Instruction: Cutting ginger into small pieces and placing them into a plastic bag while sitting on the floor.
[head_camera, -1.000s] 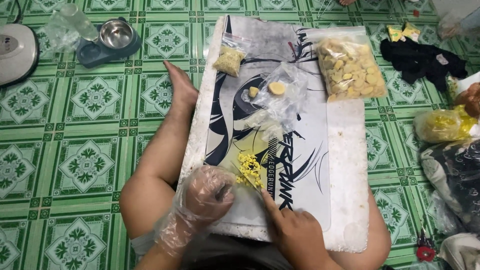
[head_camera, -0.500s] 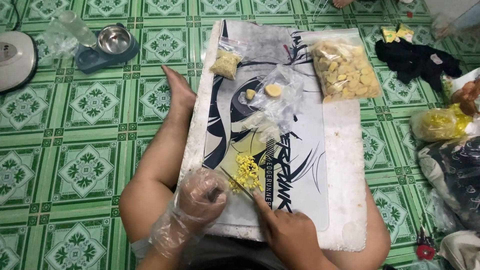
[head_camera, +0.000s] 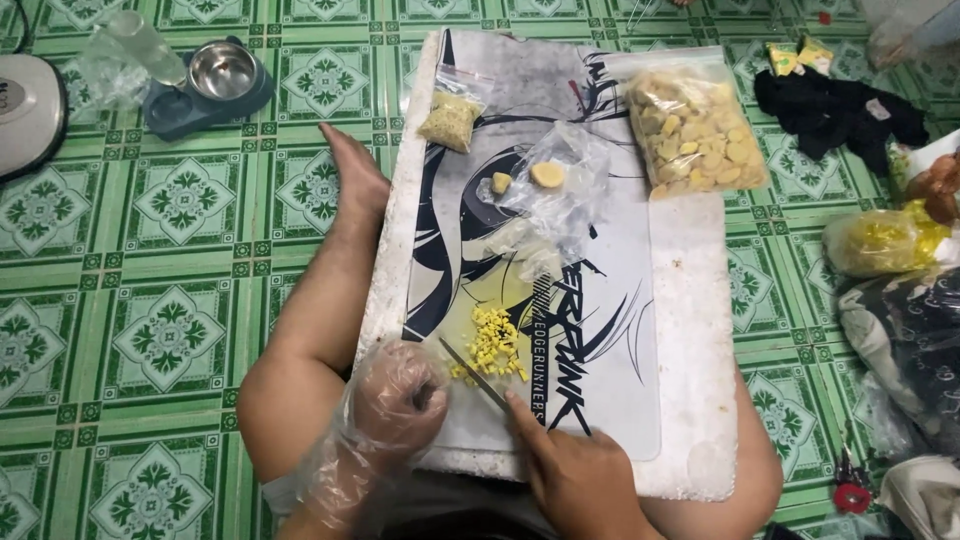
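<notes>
While the right hand (head_camera: 580, 480) is gripping a knife (head_camera: 475, 375), fingers closed round its handle, its blade is angling up-left toward the chopped yellow pile (head_camera: 492, 347) near the foam board's (head_camera: 690, 330) near edge; the gloved left hand (head_camera: 395, 400), loosely fisted and empty, is resting just left.

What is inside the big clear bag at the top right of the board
The big clear bag holds pale yellow sliced pieces, packed close. Only the top layer shows; whatever lies beneath those pieces, and the board under the bag, is covered.
</notes>
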